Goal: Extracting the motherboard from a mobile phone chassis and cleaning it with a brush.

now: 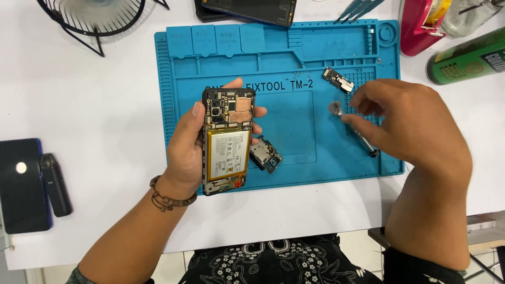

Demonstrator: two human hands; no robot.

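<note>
Two hands work over a blue mat [336, 152]; the left hand [187, 144] grips an opened phone [227, 139] upright; the right hand [415, 123], fingers pinched together, touches a screwdriver [357, 134] lying on the mat

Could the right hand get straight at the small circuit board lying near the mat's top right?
Probably yes. The right hand hovers just below and right of the small circuit board, which lies bare on the blue mat. Nothing stands between them; its fingers seem busy with a screwdriver.

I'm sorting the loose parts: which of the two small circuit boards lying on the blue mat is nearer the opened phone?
The loose board just right of the opened phone held by the left hand; the other board lies farther up, above the right hand.
</note>
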